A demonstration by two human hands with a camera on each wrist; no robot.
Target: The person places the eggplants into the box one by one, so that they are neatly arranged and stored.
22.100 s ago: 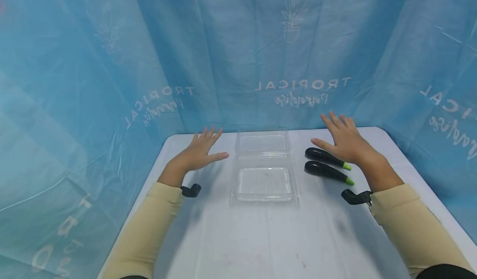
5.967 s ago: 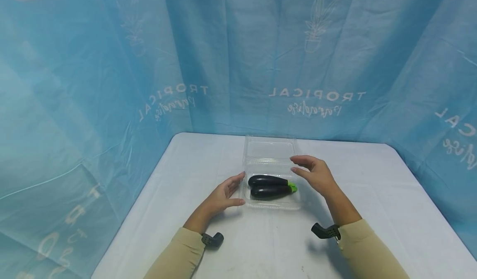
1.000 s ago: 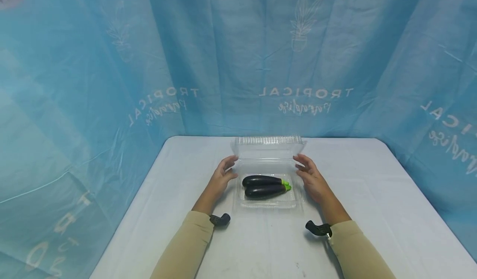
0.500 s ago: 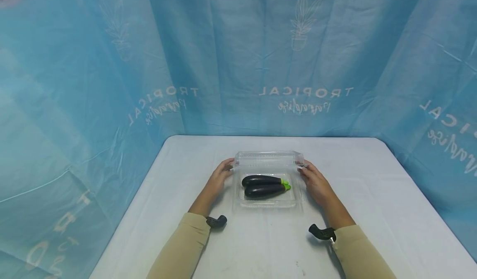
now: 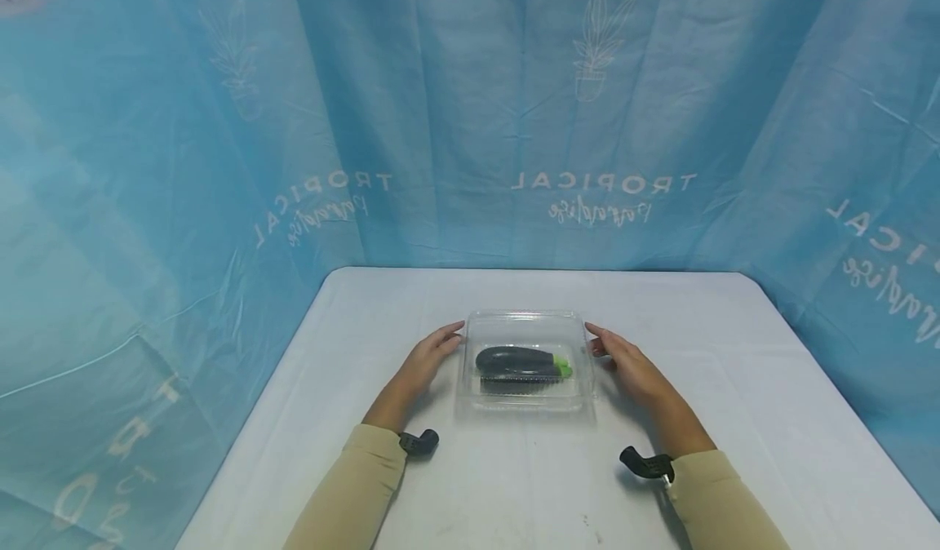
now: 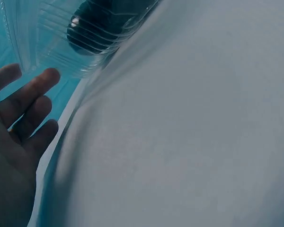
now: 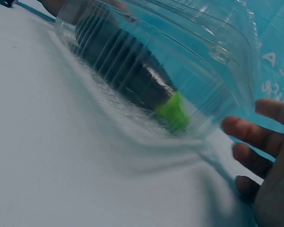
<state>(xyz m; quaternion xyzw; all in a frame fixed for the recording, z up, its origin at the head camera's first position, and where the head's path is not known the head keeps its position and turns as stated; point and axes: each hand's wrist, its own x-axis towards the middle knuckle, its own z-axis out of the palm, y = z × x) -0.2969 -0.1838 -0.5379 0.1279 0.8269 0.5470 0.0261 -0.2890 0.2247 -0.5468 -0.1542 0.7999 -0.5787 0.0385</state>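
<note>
A clear plastic clamshell container (image 5: 525, 316) stands on the table with its lid folded forward over the base. Through the plastic, two dark eggplants with green stems lie side by side, the far eggplant (image 5: 514, 361) showing best. My left hand (image 5: 422, 365) is at the container's left side, its fingertips by the hinge-side edge. On the right side my right hand (image 5: 633, 370) reaches to the rim likewise. Both wrist views show loosely extended fingers near the plastic, with the green stem (image 7: 174, 113) visible in the right one. Whether the fingertips touch, or the lid is latched, I cannot tell.
A white cloth covers the table (image 5: 543, 485). Behind and at both sides hangs a blue printed curtain (image 5: 470, 126). A black wrist device (image 5: 420, 442) sits on the left wrist and another black device (image 5: 646, 463) on the right wrist.
Over the last second the lid has swung from upright down over the eggplants, and both hands have drawn slightly outward. Much earlier, the eggplants lay on the table right of the open container.
</note>
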